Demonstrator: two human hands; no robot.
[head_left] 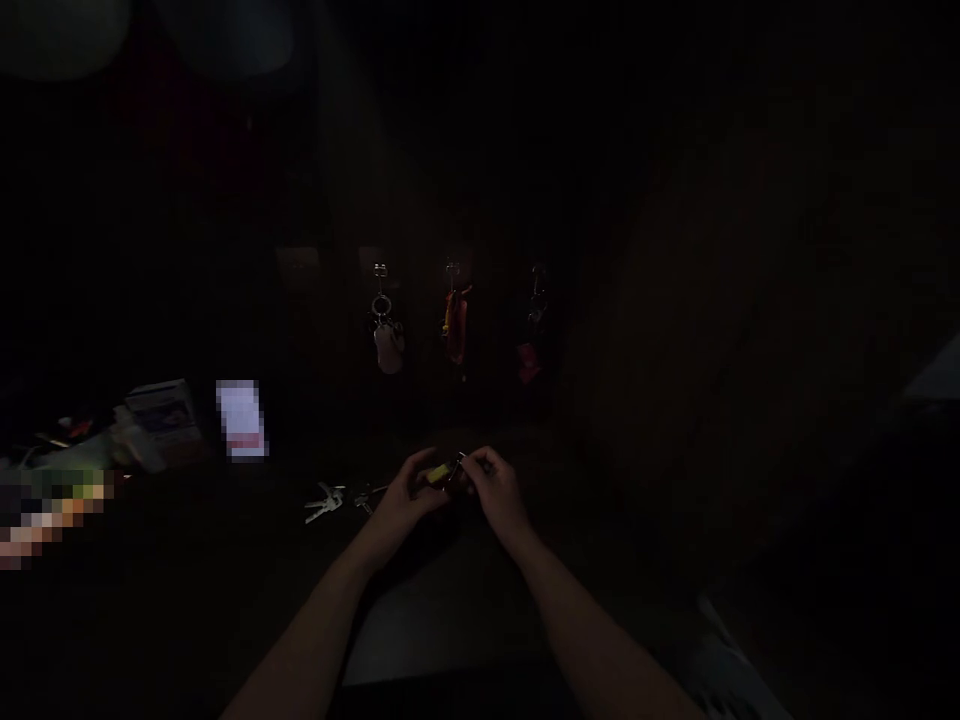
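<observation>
While the left hand point(409, 497) pinches a yellow tag point(437, 473) w/ its key ring above the dark table point(225, 580), the right hand point(496, 490) grips the ring's metal end, prob. to steady it, loose keys point(325, 502) lying nearby.

Two hands point(409, 497) point(495, 490) around one yellow tag point(437, 473), one loose bunch of keys point(325, 502) just left of the grip, three key fobs point(388, 335) point(455, 325) point(531, 345) hanging beyond it.
</observation>
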